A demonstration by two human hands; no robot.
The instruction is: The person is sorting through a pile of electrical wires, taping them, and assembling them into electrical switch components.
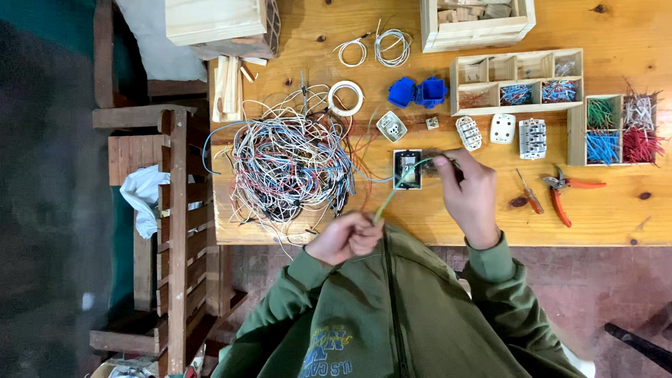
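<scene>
My left hand (346,236) is closed around the near end of a thin green wire (389,197) at the table's front edge. The wire runs up to a grey socket module (407,169) lying flat on the wooden table (602,217). My right hand (467,190) pinches the wire's far end just right of that module, thumb and forefinger together. A big tangle of coloured wires (287,164) lies left of the module.
Red-handled pliers (563,192) and a small screwdriver (530,192) lie right of my right hand. White socket parts (502,129), a blue box (418,92), a tape roll (346,98) and wooden trays of wire pieces (616,129) sit farther back. A wooden chair (171,210) stands left.
</scene>
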